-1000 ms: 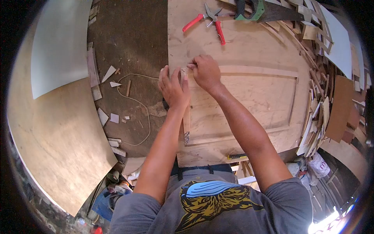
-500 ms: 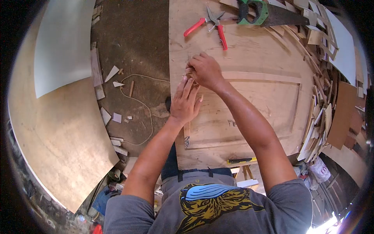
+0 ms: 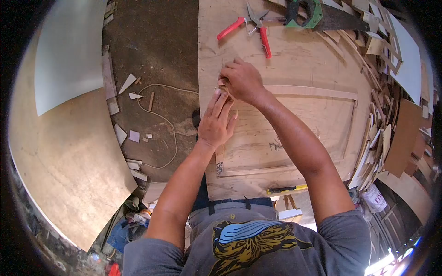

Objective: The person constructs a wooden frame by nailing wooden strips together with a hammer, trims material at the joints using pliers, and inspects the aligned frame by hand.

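1. A large plywood panel (image 3: 294, 60) lies flat across the work area, with thin wooden trim strips (image 3: 311, 91) laid on it as a rectangular frame.
2. To the left, on the dirt floor, lean a big plywood sheet (image 3: 69, 175) and a white board (image 3: 66, 50), with a light cord (image 3: 170, 133) and small offcuts between them and the panel.
3. A heap of scrap wood strips (image 3: 377, 119) crowds the right edge of the panel.
4. At the far edge lie a handsaw with a green handle (image 3: 317, 14) and red-handled pliers (image 3: 251, 25), both well apart from the hands.
5. The right hand (image 3: 241, 80) is curled at the frame's far-left corner, its fingertips pinching something small that is too hidden to name.
6. The left hand (image 3: 218, 119) lies over the left-side strip, fingers straight and close together, tips meeting the right hand at that corner.
7. A yellow-and-black tool (image 3: 285, 188) sits at the panel's near edge.
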Demonstrator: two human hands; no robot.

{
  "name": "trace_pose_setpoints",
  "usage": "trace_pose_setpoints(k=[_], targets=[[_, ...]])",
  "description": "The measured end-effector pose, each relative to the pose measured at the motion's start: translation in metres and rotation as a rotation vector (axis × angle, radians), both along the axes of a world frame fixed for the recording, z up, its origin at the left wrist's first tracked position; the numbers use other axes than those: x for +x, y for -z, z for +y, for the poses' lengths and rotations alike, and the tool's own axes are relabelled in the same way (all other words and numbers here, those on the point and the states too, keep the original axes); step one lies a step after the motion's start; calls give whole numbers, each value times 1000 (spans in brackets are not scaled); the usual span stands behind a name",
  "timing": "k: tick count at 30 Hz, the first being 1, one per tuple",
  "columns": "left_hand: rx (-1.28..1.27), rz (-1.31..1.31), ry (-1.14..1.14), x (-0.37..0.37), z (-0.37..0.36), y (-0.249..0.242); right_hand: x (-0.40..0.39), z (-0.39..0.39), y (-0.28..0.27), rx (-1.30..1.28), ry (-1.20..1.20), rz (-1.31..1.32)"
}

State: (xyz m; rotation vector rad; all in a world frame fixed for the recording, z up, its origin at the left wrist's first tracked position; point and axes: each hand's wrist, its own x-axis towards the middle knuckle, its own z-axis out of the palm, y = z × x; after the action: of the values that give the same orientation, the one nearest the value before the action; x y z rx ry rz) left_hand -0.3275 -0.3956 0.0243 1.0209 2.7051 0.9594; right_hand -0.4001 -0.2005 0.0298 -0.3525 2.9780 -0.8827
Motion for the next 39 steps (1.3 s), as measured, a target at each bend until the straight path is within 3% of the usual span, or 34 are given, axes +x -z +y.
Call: trace_pose_setpoints(k=[14,29,39], targets=[[51,-12,-23,-2,0,1,10,-11,2,-79,151,75],[57,-14,-26,-1,1,2,9,-10,5,-43,122,81],[59,7,-12,-3,0,2,20,-22,5,-96,265,110]])
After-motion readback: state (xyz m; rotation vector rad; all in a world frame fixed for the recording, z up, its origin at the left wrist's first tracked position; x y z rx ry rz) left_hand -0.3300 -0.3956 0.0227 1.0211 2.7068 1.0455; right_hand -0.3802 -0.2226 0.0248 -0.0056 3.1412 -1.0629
